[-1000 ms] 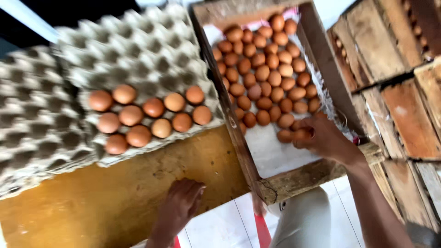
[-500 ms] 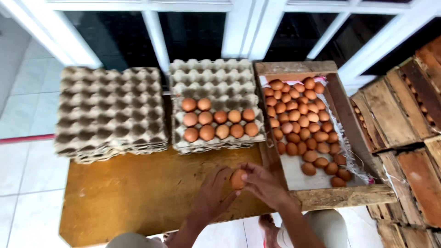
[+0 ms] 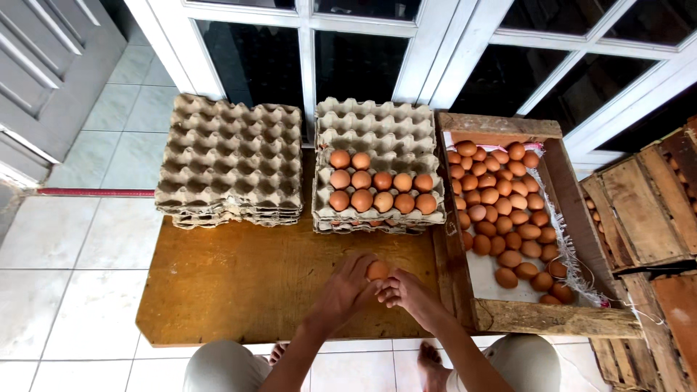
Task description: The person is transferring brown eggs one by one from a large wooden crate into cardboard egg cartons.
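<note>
Fingers of both hands, left hand [image 3: 347,288] and right hand [image 3: 406,290], close around one brown egg [image 3: 377,271] at lower centre. Below lies a wooden worktop [image 3: 239,290] on white floor tiles [image 3: 65,290].

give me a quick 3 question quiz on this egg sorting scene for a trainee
1. True or false: the brown egg over the wooden table is touched by both the left hand and the right hand.

2. Multiple choice: where do the loose eggs lie in a heap?
A. on the floor tiles
B. in the wooden crate on the person's right
C. on the stack of empty trays

3. Fill in: the partly filled egg tray has its eggs in the rows ____ the person.

Key: 1 true; 2 B; 3 nearest
</note>
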